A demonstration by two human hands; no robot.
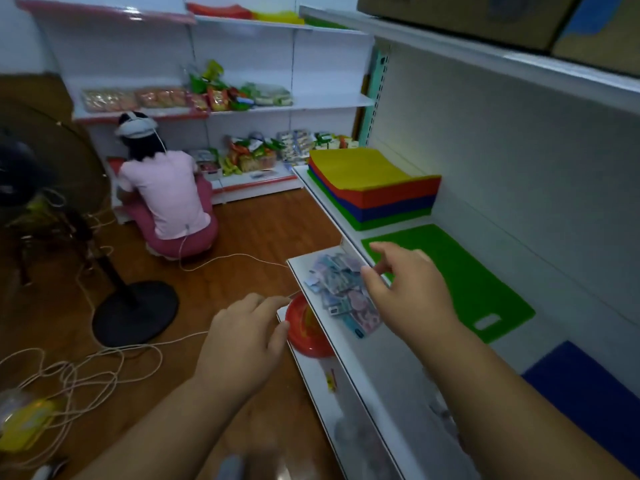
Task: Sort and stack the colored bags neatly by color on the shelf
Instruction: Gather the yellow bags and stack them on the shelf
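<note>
A mixed stack of flat bags [377, 188] lies at the far end of the white shelf [398, 362], layered yellow, orange, blue and green from the top. One green bag [460, 282] lies flat on the shelf nearer me, and a blue bag [588, 393] lies at the near right. My right hand [408, 289] hovers over the near edge of the green bag with loosely bent fingers and holds nothing. My left hand [242, 341] hangs lower, beside the lower shelf, with relaxed fingers and nothing in it.
The lower shelf carries a pile of small packets [341, 289] and a red bowl [306, 330]. A crouching person in pink [169, 199] works at the far snack shelves. A fan stand [135, 310] and tangled cables [69, 375] lie on the wooden floor at left. Cardboard boxes [519, 15] sit overhead.
</note>
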